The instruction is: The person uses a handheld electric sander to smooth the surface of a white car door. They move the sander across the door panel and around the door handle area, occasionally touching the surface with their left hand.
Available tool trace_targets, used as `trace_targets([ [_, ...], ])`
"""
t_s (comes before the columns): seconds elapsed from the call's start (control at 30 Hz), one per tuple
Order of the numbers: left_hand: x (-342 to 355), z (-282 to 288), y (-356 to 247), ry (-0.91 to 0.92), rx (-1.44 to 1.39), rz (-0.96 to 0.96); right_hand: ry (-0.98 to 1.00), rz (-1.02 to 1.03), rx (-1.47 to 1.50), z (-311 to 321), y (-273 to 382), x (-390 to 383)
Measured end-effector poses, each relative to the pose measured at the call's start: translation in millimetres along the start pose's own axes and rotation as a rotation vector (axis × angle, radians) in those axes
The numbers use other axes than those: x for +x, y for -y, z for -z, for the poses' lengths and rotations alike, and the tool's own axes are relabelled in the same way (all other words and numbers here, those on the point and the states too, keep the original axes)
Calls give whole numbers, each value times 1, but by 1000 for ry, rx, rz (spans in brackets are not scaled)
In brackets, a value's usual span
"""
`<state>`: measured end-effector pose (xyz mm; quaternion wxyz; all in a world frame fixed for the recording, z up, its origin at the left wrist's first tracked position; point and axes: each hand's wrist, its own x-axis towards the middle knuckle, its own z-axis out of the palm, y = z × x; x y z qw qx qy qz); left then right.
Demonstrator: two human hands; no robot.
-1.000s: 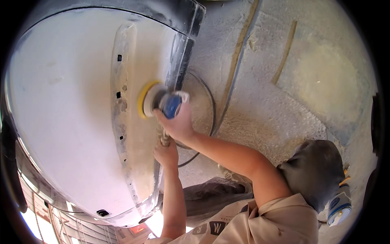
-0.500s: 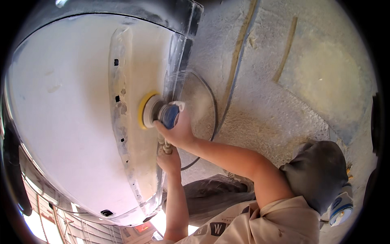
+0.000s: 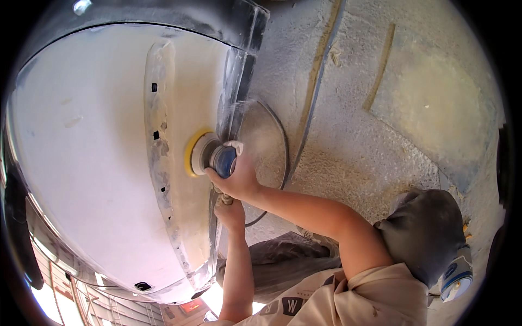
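Note:
A round sander (image 3: pixel 208 152) with a yellow-edged pad is pressed against the beige lower part of a car door panel (image 3: pixel 92 146). My right hand (image 3: pixel 243 173) wraps round its blue top, thumb toward the pad. Just below, the fingers of my left hand (image 3: pixel 231 214) close round the metal fitting (image 3: pixel 227 199) at the end of the sander's handle. A recessed strip (image 3: pixel 161 125) with several small square holes runs along the panel left of the pad. Pale dust hangs in the air by the panel's edge.
A dark hose (image 3: pixel 285 133) loops over the dusty concrete floor (image 3: pixel 348 136) right of the panel. My bent knee in dark trousers (image 3: pixel 421 233) is at the lower right, beside a blue-and-white can (image 3: pixel 455 280). Dark bodywork (image 3: pixel 179 13) borders the panel at the top.
The sander and both hands have shifted slightly down in the picture, the pad staying against the panel. My grip looks the same.

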<state>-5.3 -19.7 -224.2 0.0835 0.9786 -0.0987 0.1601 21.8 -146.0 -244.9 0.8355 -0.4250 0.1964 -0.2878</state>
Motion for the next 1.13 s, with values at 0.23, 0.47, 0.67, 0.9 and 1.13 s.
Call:
trace_targets([
  [0.23,63,-23,-58,67,8,-77,-254,32,68,13,46,83],
  [0.47,21,-31,-11,-103,-95,-204,-68,299,-79,-4,14,13],
  [0.67,54,-42,-35,-37,-312,-318,-160,381,-96,-1,44,59],
  [0.9,60,-43,-41,-25,-151,-326,-242,303,-86,1,62,76],
  [1.13,43,-50,-31,-88,-460,-304,-35,511,-203,-1,48,33],
])
